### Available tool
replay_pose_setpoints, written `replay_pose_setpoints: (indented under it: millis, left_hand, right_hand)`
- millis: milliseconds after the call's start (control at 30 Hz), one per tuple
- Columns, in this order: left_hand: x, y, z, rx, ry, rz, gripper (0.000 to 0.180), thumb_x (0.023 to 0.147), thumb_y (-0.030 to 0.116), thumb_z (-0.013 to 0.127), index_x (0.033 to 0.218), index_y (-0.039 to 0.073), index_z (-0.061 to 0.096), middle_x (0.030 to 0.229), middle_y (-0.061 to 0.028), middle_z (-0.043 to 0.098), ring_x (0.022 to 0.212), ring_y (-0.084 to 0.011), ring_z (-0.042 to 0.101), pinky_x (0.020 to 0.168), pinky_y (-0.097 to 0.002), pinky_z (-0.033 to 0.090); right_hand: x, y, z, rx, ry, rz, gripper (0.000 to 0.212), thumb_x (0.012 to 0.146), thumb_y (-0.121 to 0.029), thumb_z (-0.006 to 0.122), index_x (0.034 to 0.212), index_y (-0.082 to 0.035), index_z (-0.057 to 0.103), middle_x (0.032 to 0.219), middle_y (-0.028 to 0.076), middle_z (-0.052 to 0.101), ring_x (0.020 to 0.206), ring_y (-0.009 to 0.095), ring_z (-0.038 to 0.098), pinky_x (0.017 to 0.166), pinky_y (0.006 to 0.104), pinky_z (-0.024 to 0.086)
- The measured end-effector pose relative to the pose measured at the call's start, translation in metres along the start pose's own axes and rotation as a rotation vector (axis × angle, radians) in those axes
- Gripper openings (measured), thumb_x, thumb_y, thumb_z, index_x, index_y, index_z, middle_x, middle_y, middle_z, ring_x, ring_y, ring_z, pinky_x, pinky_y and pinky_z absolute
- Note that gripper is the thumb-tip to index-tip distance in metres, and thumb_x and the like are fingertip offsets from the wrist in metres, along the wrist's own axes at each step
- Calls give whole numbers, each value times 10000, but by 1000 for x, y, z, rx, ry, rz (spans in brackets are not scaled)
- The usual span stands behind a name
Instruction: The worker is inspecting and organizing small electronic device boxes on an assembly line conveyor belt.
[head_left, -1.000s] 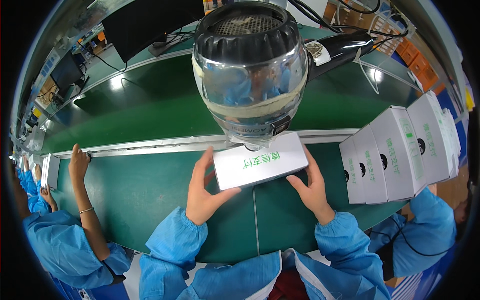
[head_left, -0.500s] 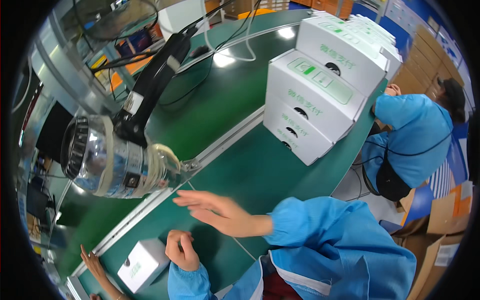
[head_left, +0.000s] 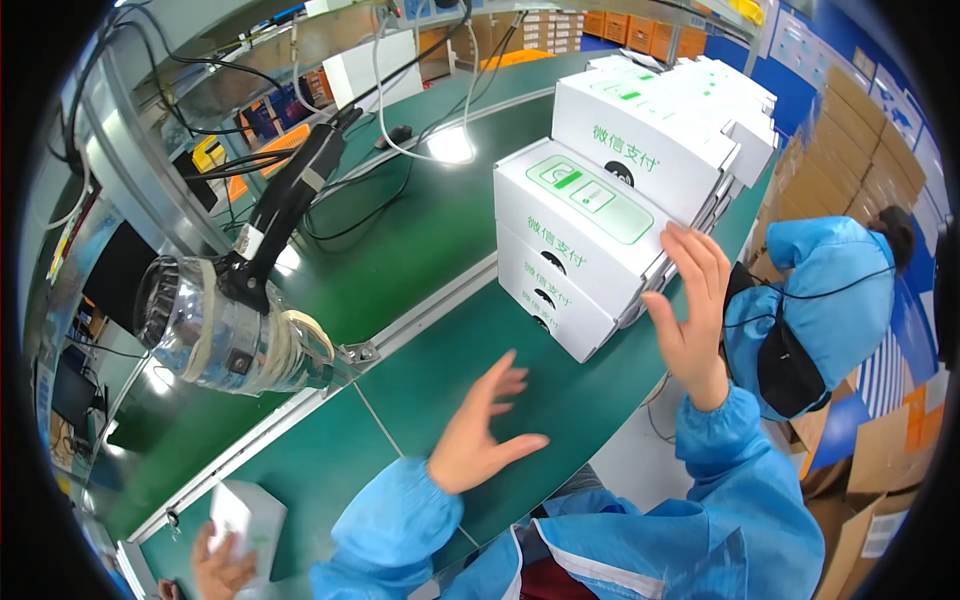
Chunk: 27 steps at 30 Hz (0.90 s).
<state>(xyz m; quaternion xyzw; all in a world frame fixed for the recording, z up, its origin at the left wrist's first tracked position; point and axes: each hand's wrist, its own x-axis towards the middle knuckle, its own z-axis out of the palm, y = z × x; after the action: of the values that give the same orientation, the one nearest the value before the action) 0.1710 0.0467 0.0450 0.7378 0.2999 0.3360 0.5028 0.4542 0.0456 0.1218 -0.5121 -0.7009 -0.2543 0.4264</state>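
Observation:
A stack of white cardboard boxes [head_left: 572,245] with green print stands on the green worktop [head_left: 420,400]. My right hand [head_left: 692,318] is raised at the stack's right side, fingers apart, fingertips near the edge of the top box; whether they touch it I cannot tell. Over the worktop in front of the stack hovers my left hand [head_left: 482,432], fingers spread and nothing in them. At the lower left, another person's hand [head_left: 222,568] lies against a separate white box [head_left: 258,520].
More white boxes [head_left: 640,120] are piled behind the stack. A taped plastic bottle [head_left: 235,330] hangs on a black arm [head_left: 285,200] at left, beside the metal rail [head_left: 440,302]. A co-worker in blue [head_left: 840,300] sits at right, near brown cartons [head_left: 870,520].
My right hand has swung right and up to the stack. My left hand has moved right and opened. The other person's hand has come onto the lower-left box, which has shifted left.

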Motion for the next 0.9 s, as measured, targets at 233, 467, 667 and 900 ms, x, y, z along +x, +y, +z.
replay_pose_setpoints:
  millis: [233,467,667,900]
  left_hand:
    - [97,64,14,-898,83,-198,896,952,315,618,1583,141,5,1416,-194,438,1271,-328,510,859,-435,583]
    - [-2,26,-42,-221,286,-153,1044,759,224,803,1563,81,153,1372,-210,482,1269,-309,511,990,-426,494]
    - [-101,10,-78,614,472,-158,1003,671,126,856,1513,49,317,1374,-162,495,1243,-312,529,1040,-420,454]
    - [-149,-42,-94,209,854,-343,944,687,99,873,1487,51,373,1409,-129,486,1285,-268,514,974,-431,520]
  right_hand:
    - [5,-46,0,222,-48,-111,412,746,-135,786,1137,-68,675,1193,107,612,1091,335,535,939,418,438]
    - [-14,-69,12,489,-130,-19,750,726,-110,830,1388,-2,495,1424,233,472,1270,392,486,1029,437,413]
    - [-49,-112,102,1084,-722,356,855,832,-94,768,1528,-5,279,1594,179,278,1472,300,287,1164,359,286]
    - [-59,-143,173,1408,-721,489,875,824,-77,781,1537,-18,277,1551,170,350,1397,256,399,1148,373,321]
